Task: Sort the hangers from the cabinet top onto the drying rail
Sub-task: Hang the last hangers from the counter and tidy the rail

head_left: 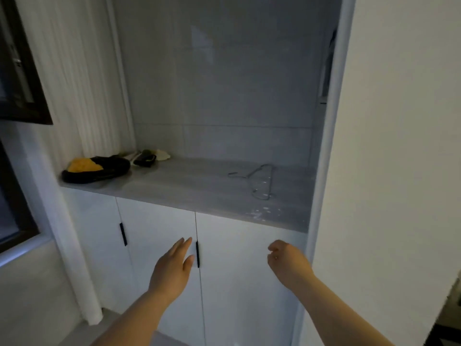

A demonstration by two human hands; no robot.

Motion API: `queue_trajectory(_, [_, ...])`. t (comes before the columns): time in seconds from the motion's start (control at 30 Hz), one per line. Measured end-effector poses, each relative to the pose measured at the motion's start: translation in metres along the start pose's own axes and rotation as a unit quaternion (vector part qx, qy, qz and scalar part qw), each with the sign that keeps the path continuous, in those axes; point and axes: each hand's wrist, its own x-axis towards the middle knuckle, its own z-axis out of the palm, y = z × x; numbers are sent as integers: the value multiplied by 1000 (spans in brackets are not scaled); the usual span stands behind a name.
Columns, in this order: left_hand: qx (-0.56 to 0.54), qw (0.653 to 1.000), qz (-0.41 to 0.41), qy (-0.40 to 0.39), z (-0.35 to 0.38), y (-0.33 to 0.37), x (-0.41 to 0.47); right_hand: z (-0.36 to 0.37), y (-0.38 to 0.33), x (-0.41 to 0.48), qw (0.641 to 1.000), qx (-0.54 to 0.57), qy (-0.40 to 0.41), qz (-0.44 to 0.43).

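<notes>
My hands, left (174, 265) and right (287, 260), hold nothing; one wire hanger (259, 182) lies on the surface (189, 186).

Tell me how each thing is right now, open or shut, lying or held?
wire hanger, lying flat on the cabinet top, untouched
cabinet doors, shut
left hand, open, empty
right hand, loosely curled, empty
black and yellow item, lying on the cabinet top
</notes>
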Motion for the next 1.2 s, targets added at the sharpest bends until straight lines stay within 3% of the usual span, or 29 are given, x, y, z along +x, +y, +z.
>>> queue_trajectory(0.27, [99,994,-39,-36,39,2,143,10,-31,185,997,-62,-11,-52])
queue_trajectory(0.5, [137,988,-37,-69,56,-2,217,17,-37,277,988,-138,40,-59])
queue_trajectory(0.7, [134,986,-42,-93,81,-12,218,29,-27,311,977,-207,23,-53])
queue_trajectory(1.0, [126,982,-36,-137,74,-19,223,33,-31,326,983,-179,-24,18])
queue_trajectory(1.2, [97,983,-36,-149,67,-19,224,26,-31,313,979,-202,1,-21])
